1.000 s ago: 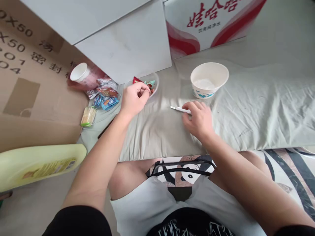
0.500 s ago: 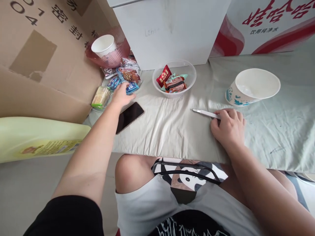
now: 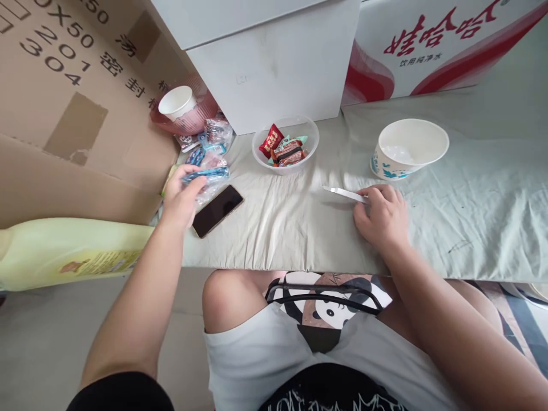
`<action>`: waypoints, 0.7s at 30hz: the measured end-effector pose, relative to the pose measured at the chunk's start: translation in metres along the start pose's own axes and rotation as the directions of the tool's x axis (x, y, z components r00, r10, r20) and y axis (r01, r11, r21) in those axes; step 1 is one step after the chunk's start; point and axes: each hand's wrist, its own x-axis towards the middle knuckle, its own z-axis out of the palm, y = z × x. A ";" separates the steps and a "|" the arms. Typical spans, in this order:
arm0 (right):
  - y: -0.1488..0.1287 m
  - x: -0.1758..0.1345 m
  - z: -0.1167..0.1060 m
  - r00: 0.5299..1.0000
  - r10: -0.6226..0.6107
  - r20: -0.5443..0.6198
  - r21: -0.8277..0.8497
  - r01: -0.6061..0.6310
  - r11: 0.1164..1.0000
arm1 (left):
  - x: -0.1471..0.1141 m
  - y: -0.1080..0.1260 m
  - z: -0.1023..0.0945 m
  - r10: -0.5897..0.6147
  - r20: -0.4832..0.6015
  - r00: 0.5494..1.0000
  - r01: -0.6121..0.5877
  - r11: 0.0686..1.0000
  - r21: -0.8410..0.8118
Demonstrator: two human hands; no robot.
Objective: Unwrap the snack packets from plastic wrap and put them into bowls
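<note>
My left hand (image 3: pixel 181 197) has its thumb and fingers closed on a blue snack packet (image 3: pixel 210 173) at the left of the table. Other wrapped snacks (image 3: pixel 218 134) lie just beyond it, some hidden behind the hand. A black-screened phone (image 3: pixel 219 210) rests to the right of my left wrist. In my right hand (image 3: pixel 384 220), low over the cloth, is a slim knife with a pale handle (image 3: pixel 349 194), its blade pointing left. Beyond the hands stand a clear plastic bowl (image 3: pixel 315 142) with several wrapped snacks and a white paper tub (image 3: pixel 396 170) with blue print.
A large cardboard box (image 3: pixel 38 165) walls the left side. White boxes (image 3: pixel 274 80) and a red-and-white carton (image 3: pixel 411 74) line the back. A pink bowl (image 3: pixel 205 111) holds a white paper cup (image 3: pixel 176 101). A yellow bottle (image 3: pixel 77 251) lies at the left edge.
My left hand has closed on the blue packet and drawn it back toward me. My right hand still holds the knife. The camera view has shifted a little.
</note>
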 end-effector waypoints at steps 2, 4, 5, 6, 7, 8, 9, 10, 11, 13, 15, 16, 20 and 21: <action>-0.001 0.001 -0.003 1.000 0.001 0.016 0.121 -0.003 0.993 | -0.025 0.016 0.013 -0.120 0.153 0.981 0.173 0.899 -0.403; -0.005 0.002 -0.006 0.995 0.029 0.098 0.289 -0.056 0.956 | -0.045 0.024 0.038 -0.300 0.222 0.928 0.373 0.770 -0.518; -0.008 0.002 -0.006 0.987 0.050 0.154 0.378 -0.106 0.920 | -0.053 0.024 0.054 -0.362 0.260 0.895 0.446 0.722 -0.529; -0.011 0.001 -0.006 0.975 0.068 0.210 0.461 -0.160 0.873 | -0.061 0.022 0.071 -0.389 0.330 0.860 0.510 0.684 -0.522; -0.014 0.000 -0.006 0.963 0.072 0.258 0.538 -0.205 0.818 | -0.068 0.019 0.089 -0.407 0.409 0.817 0.574 0.649 -0.499; -0.016 -0.001 -0.005 0.956 0.064 0.287 0.605 -0.233 0.761 | -0.074 0.014 0.108 -0.419 0.485 0.768 0.632 0.617 -0.468; -0.019 -0.002 -0.004 0.953 0.041 0.300 0.660 -0.239 0.712 | -0.081 0.009 0.125 -0.411 0.555 0.723 0.674 0.593 -0.440; -0.021 -0.002 -0.003 0.953 0.008 0.302 0.702 -0.229 0.674 | -0.088 0.004 0.140 -0.383 0.618 0.686 0.700 0.579 -0.418; -0.022 -0.003 -0.003 0.952 -0.012 0.305 0.724 -0.224 0.653 | -0.094 -0.001 0.153 -0.342 0.667 0.661 0.709 0.576 -0.407; -0.024 -0.001 -0.002 0.950 0.005 0.313 0.721 -0.241 0.650 | -0.104 -0.008 0.167 -0.256 0.736 0.627 0.708 0.581 -0.402; -0.025 0.002 -0.002 0.948 0.073 0.310 0.696 -0.278 0.662 | -0.108 -0.012 0.169 -0.206 0.770 0.604 0.705 0.590 -0.394; -0.026 0.005 -0.002 0.948 0.103 0.300 0.688 -0.290 0.665 | -0.108 -0.013 0.167 -0.195 0.784 0.589 0.705 0.599 -0.380; -0.029 0.014 0.000 0.959 0.132 0.249 0.663 -0.268 0.699 | -0.103 -0.014 0.153 -0.165 0.843 0.512 0.691 0.663 -0.290; -0.030 0.015 0.000 0.963 0.119 0.241 0.654 -0.252 0.714 | -0.102 -0.015 0.151 -0.163 0.850 0.502 0.688 0.670 -0.278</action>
